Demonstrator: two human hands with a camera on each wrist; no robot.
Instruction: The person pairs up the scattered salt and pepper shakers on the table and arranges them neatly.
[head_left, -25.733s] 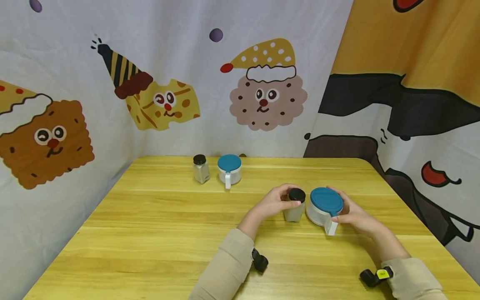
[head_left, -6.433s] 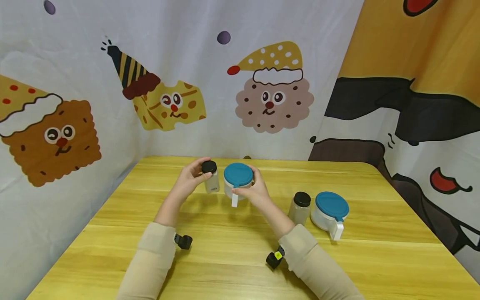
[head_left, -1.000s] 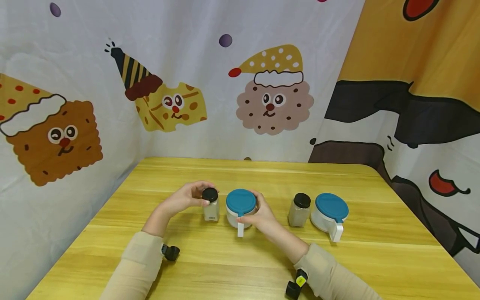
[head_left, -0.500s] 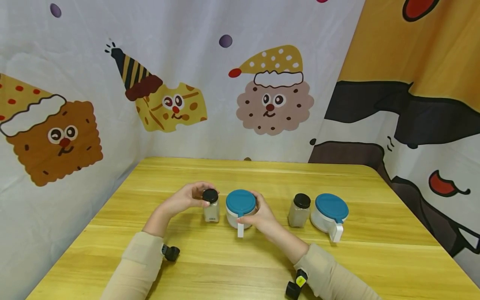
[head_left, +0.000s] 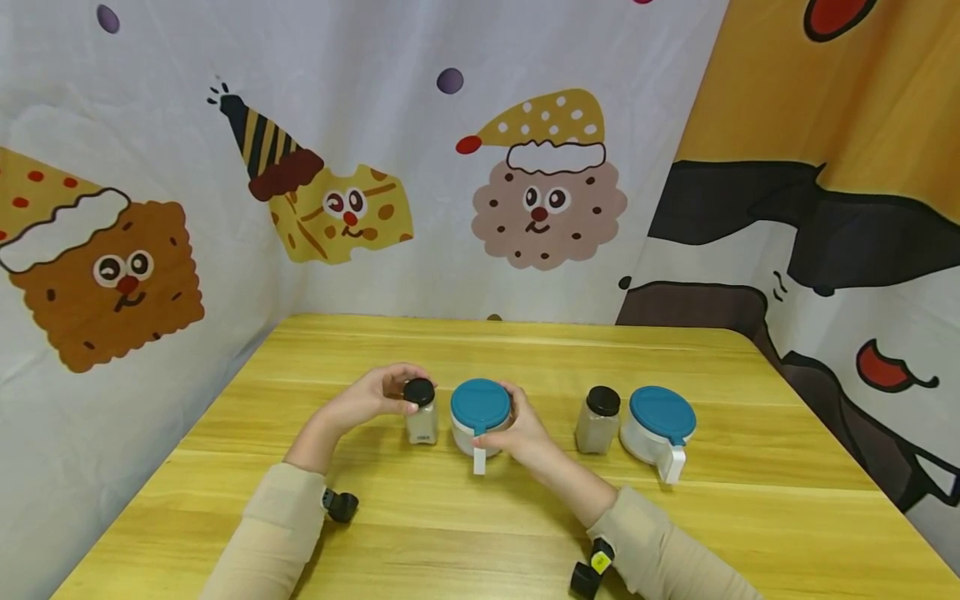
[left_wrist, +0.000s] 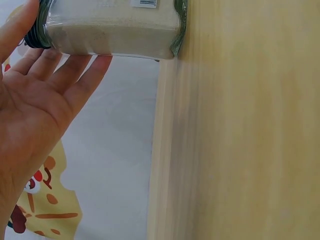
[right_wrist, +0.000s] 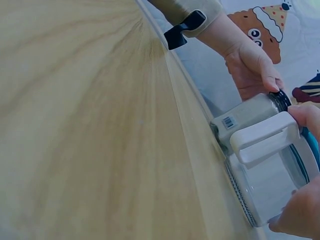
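Note:
My left hand [head_left: 372,396] holds a small spice jar [head_left: 422,424] by its black lid, thumb in front and fingers behind. Pale powder fills much of that glass jar in the left wrist view, where a barcode label [left_wrist: 144,3] shows on its side. Just to the right, my right hand [head_left: 527,429] grips a round seasoning pot [head_left: 480,403], its thumb at the top of the white handle [right_wrist: 265,137]. The pot has a blue lid and a see-through body in the right wrist view. Both stand upright, side by side, a narrow gap between them in the head view.
To the right on the wooden table [head_left: 450,533] stand a second black-lidded jar [head_left: 597,431] and a second blue-lidded pot [head_left: 662,414], close together. A printed cartoon curtain [head_left: 375,283] hangs behind the table's far edge.
Earlier my hands held the right-hand jar and pot, since released. From 6.4 seconds ago, the left jar and pot have come nearer to me. Over the last second hardly anything moves.

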